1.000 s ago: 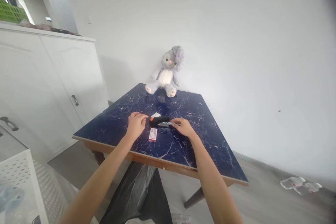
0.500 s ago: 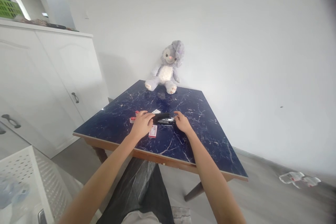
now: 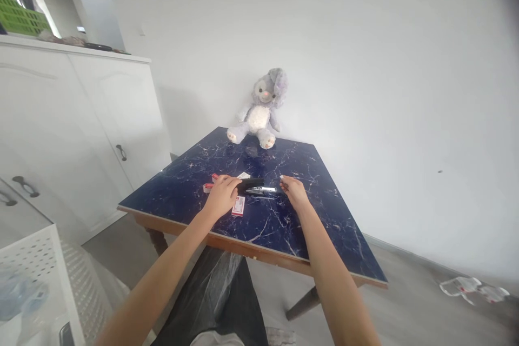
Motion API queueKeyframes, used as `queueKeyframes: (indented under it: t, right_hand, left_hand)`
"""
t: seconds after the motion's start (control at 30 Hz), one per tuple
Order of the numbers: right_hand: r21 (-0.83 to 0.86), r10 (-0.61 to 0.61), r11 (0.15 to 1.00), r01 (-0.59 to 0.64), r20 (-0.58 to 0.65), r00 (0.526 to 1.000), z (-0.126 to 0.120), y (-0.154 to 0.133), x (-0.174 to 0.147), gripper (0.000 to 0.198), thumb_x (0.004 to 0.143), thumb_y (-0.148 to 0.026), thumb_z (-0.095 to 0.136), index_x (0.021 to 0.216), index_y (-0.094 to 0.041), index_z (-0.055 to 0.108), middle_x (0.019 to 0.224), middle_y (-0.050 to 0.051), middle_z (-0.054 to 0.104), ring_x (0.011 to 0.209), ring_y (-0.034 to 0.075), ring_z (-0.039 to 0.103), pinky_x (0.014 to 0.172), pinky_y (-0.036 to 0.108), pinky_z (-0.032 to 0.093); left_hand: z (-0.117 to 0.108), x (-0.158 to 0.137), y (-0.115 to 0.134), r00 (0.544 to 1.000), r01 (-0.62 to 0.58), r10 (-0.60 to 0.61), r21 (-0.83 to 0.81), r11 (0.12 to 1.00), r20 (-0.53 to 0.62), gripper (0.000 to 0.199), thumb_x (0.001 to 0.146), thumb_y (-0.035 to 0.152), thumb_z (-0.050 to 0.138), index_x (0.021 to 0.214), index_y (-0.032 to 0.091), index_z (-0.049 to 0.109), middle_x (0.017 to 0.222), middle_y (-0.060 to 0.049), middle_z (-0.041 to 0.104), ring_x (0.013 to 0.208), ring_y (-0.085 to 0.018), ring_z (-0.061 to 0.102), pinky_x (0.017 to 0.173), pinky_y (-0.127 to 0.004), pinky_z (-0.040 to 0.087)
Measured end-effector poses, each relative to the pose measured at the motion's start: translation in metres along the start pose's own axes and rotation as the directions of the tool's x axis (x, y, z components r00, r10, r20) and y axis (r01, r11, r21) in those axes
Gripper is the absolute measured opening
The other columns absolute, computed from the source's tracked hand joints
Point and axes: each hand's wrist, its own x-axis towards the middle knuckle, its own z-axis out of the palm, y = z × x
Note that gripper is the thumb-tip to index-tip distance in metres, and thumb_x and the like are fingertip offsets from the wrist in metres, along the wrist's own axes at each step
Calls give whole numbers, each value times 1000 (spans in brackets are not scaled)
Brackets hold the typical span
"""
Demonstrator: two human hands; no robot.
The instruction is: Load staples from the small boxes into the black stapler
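Note:
Over the near middle of the dark blue marbled table (image 3: pixel 324 211), my left hand (image 3: pixel 222 194) is closed on the left end of a black case (image 3: pixel 252 184). A silver and black pen (image 3: pixel 263 190) sticks out from the case to the right. To the right of the pen and apart from it, my right hand (image 3: pixel 294 192) pinches a small white thing (image 3: pixel 281 177), too small to name. Beside my left hand lie small red-and-white boxes: one box (image 3: pixel 238 206) in front and another box (image 3: pixel 208 188) at its left, partly hidden. A white piece (image 3: pixel 244 175) shows behind the case.
A grey plush toy (image 3: pixel 259 111) sits at the table's back edge against the wall. White cabinets (image 3: pixel 81 119) stand at the left, with a white perforated basket (image 3: pixel 60 275) at the lower left. Clear plastic items (image 3: pixel 472 287) lie on the floor at the right.
My right hand has moved right, away from the case and pen, with a small white thing in its fingers. More of the pen shows now. My left hand stays on the case.

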Motion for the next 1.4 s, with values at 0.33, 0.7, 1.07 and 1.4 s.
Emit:
queueKeyframes:
  t: [0.33,0.7,1.07,1.4]
  right_hand:
    - [-508,-219,806,304,221,950,12,-32,-23,32,95,-34,49,114,-21,71,112,9,72,103,23,65,98,37,47]
    - [-525,-221,679,512,519,826,13,-32,-29,31,100,-26,45,116,-19,70,110,10,70,101,21,63,97,34,44]
    - [-558,-183,670,489,515,838,14,-34,-29,31,97,-26,48,115,-22,73,111,9,73,103,23,65,97,35,45]
    - [-568,-113,710,416,491,864,9,-37,-29,30,96,-27,50,114,-24,73,116,7,72,107,24,66,98,35,46]
  left_hand:
    - [-5,-1,4,1000,-20,19,-15,1000,-8,36,92,14,49,122,22,66,122,-7,69,118,-29,53,106,-50,44]
    - [-5,-2,2,1000,-2,2,-25,1000,15,35,94,18,48,125,22,64,125,-7,67,121,-29,52,106,-48,43]
    - [-4,-3,2,1000,6,-5,-33,999,12,36,94,18,48,126,23,64,125,-8,67,119,-29,53,105,-50,44]
    - [-5,-3,3,1000,7,-7,-28,1000,25,35,94,19,47,126,22,64,125,-8,67,120,-29,53,106,-49,43]
